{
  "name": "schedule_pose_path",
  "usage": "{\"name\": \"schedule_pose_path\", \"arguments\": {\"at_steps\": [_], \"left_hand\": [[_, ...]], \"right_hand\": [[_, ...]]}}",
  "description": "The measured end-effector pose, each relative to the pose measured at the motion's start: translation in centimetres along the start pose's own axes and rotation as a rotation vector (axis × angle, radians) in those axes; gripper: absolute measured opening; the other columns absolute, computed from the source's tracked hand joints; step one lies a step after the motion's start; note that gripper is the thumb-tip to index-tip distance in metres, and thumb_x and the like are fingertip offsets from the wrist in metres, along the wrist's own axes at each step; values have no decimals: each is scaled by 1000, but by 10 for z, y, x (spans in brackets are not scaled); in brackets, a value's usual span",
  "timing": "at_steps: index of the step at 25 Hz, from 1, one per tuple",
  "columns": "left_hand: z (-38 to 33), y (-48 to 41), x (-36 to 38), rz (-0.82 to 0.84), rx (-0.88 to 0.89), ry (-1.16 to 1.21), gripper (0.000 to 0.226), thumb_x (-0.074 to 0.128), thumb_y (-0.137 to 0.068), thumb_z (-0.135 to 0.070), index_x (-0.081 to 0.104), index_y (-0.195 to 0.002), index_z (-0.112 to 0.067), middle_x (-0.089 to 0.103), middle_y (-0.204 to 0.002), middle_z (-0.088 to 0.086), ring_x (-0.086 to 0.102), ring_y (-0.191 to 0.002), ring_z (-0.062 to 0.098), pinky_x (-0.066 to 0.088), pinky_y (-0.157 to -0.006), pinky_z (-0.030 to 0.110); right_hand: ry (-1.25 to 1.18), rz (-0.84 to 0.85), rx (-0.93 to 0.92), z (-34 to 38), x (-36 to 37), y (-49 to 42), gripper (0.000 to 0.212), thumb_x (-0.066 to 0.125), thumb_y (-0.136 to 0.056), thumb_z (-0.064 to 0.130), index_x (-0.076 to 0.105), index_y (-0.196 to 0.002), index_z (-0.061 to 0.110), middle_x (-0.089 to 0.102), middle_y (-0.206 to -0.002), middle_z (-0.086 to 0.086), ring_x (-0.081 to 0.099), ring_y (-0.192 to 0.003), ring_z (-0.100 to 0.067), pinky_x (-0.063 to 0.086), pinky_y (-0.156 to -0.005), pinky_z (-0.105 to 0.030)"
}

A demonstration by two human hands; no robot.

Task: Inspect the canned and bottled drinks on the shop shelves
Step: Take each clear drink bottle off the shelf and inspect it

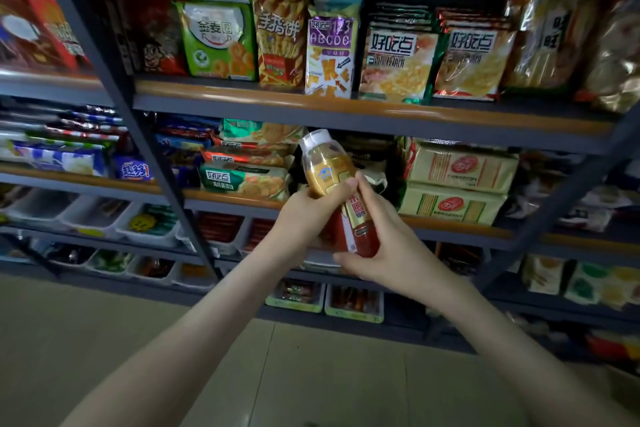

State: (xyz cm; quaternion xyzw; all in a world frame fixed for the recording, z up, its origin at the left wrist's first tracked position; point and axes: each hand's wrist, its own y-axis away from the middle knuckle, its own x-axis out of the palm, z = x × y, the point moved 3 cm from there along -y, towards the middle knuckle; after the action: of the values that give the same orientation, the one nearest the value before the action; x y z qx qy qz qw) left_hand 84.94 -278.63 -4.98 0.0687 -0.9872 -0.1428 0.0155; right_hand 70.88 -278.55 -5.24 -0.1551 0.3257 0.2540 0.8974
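Before snack shelves (311, 107), tilted gold-and-red, white-capped bottle (329, 166).

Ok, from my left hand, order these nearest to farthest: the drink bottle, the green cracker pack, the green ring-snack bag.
1. The drink bottle, gripped in the left hand.
2. The green cracker pack, middle shelf, just left.
3. The green ring-snack bag, upper shelf, upper left.
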Motion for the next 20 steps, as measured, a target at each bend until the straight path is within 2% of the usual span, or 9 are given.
{"name": "schedule_pose_path", "arguments": {"at_steps": [2, 5, 7, 9, 11, 14, 17, 19, 20], "left_hand": [[0, -1, -12, 14, 10, -65, 42, 68, -84, -47, 63, -107, -13, 74, -95, 6, 73, -83, 19, 60, -66, 32], [-1, -4, -35, 86, 104, -60, 39, 53, -94, -46, 59, -122, -21, 72, -106, 4, 70, -98, 21, 58, -74, 27], [4, -5, -39, 284, 121, -26, 52, 60, -90, -47, 48, -138, -30, 69, -111, -4, 67, -101, 9, 53, -82, 23], [12, -3, -29, 491, 12, 126, 70, 76, -70, -58, 57, -127, -22, 68, -94, 0, 68, -84, 12, 54, -72, 23], [17, -4, -20, 553, -44, 295, 73, 82, -58, -60, 65, -112, -15, 64, -89, 4, 62, -79, 17, 55, -66, 28], [24, -7, -21, 467, -103, 451, 63, 80, -67, -47, 63, -117, -12, 69, -112, 12, 65, -101, 29, 56, -86, 46], [26, -8, -24, 328, -128, 399, 47, 69, -79, -33, 60, -120, -11, 69, -112, 15, 67, -98, 28, 57, -86, 46], [27, -9, -24, 259, -186, 370, 54, 68, -78, -35, 58, -123, -8, 68, -114, 18, 68, -96, 29, 60, -73, 41], [28, -9, -24, 234, -226, 368, 52, 68, -79, -38, 60, -120, -7, 69, -111, 17, 69, -92, 29, 60, -66, 37]], "right_hand": [[-68, -58, 49, 1, 9, -5, 106, 74, -78, 35, -7, -143, 57, 29, -144, 16, 46, -125, -10, 48, -96, -30], [-832, -66, 169, 2, 9, -10, 72, 72, -82, 22, 37, -140, 44, 58, -124, 8, 64, -106, -16, 57, -82, -36], [-1327, -10, 262, 0, 9, -14, 51, 76, -73, 27, 64, -122, 20, 67, -113, -11, 68, -98, -30, 58, -77, -50], [-1489, 102, 257, 3, 11, -16, 53, 82, -63, 33, 72, -108, 7, 67, -109, -21, 67, -96, -38, 57, -75, -53], [-1387, 149, 275, 7, 11, -17, 50, 74, -70, 40, 72, -108, 8, 68, -108, -20, 68, -94, -35, 57, -74, -50], [-815, 118, 328, -2, -1, -22, 42, 48, -84, 55, 65, -110, 27, 74, -101, 2, 70, -92, -14, 56, -86, -38], [-409, 195, 259, -5, -8, -22, 72, 54, -78, 73, 33, -142, 48, 63, -123, 17, 63, -108, -6, 46, -102, -37], [-252, 305, 172, -3, -3, -17, 100, 64, -70, 67, 1, -146, 54, 43, -141, 19, 52, -120, -1, 44, -102, -29], [-178, 335, 140, -4, 1, -14, 110, 71, -67, 60, -5, -146, 54, 35, -146, 17, 47, -124, -1, 44, -102, -28]]}}
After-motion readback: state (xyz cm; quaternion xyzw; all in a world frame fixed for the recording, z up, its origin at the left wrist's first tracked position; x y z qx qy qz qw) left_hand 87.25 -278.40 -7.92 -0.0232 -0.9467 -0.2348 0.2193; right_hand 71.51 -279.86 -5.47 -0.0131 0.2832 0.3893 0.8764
